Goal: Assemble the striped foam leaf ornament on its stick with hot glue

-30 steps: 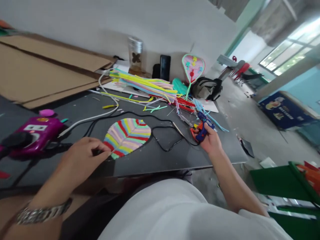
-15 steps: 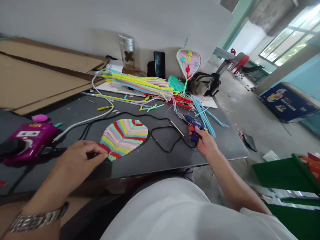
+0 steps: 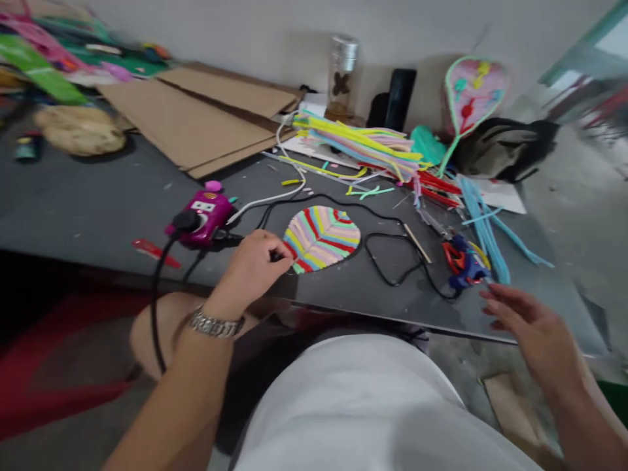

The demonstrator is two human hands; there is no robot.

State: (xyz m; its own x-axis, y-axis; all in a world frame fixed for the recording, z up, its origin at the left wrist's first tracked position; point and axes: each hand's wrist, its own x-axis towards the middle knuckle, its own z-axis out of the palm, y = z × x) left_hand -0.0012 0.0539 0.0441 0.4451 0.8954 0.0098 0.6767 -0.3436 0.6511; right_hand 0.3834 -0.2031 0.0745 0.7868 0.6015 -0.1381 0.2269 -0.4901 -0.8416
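A leaf shape of striped pipe cleaners [image 3: 324, 239] lies flat on the dark table, in red, yellow, mint and lilac. My left hand [image 3: 262, 265], a metal watch on its wrist, pinches the leaf's pointed lower-left end between thumb and finger. A blue glue gun [image 3: 471, 265] with a black cord rests on the table at the right, orange loops and metal blades beside it. Just right of it hovers my right hand [image 3: 534, 327], fingers stretched out and holding nothing. Light blue pipe cleaners [image 3: 483, 222] lie behind the glue gun.
A purple power adapter [image 3: 209, 216] with plugs sits left of the leaf. Bundled pipe cleaners [image 3: 363, 144] lie behind, near a bottle [image 3: 342, 78], a phone [image 3: 401, 98] and a pink fan-like piece [image 3: 475, 95]. Cardboard sheets [image 3: 206, 124] cover the back left; a wooden stick [image 3: 417, 243] lies mid-table.
My right hand has let go of the glue gun and drawn back to the right. The view has swung left, showing more of the table. My left hand still pinches the leaf.
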